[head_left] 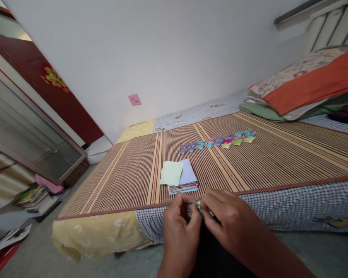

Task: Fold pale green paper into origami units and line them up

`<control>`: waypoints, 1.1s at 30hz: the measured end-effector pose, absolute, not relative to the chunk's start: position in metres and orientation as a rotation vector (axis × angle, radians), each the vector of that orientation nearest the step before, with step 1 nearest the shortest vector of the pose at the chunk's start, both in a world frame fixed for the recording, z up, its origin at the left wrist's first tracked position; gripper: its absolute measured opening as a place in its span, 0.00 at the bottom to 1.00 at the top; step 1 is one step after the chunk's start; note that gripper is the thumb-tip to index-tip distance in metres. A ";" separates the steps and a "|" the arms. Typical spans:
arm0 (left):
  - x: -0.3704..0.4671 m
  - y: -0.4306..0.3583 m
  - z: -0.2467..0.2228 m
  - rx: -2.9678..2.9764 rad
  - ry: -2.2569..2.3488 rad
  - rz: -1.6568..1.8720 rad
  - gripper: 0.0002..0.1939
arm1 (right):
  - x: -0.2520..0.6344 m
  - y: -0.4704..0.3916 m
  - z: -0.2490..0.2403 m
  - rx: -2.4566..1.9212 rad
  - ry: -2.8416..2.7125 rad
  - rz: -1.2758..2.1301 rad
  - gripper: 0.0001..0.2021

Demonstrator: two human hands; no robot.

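Note:
Near the bed's front edge, my left hand (182, 220) and my right hand (224, 212) meet with their fingertips pinched on a small piece of folded light green paper (199, 205). Most of the folded paper is hidden by my fingers. Just beyond my hands lies a stack of square paper (188, 173), lilac on top, with a loose pale green sheet (171, 173) lying partly over it. Farther back, several small folded paper shapes (210, 143) in purple, blue, pink, green and yellow stand in two rows.
A striped mat (127, 170) covers the bed. Folded bedding with an orange and floral pillow (316, 83) is piled at the right. A pink note (135, 99) is on the wall. At the left are a glass-panelled cabinet (31, 123) and stacked books (34, 200).

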State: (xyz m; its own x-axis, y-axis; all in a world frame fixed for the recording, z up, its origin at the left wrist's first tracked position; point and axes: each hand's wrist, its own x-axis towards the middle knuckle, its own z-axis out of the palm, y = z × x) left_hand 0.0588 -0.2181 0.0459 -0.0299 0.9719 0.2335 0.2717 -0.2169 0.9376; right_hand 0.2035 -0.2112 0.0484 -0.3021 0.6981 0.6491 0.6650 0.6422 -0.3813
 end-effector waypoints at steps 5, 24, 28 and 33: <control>0.058 -0.215 0.044 1.445 1.318 1.270 0.05 | 0.204 -0.211 0.049 -1.108 -2.009 0.054 0.10; 0.060 -0.207 0.041 1.351 1.257 1.194 0.12 | 0.207 -0.208 0.042 -1.105 -2.016 0.044 0.10; 0.060 -0.207 0.039 1.357 1.266 1.222 0.08 | 0.209 -0.206 0.043 -1.118 -2.046 0.120 0.10; 0.057 -0.208 0.048 1.851 1.218 1.165 0.09 | 0.216 -0.202 0.045 -1.179 -2.063 0.240 0.11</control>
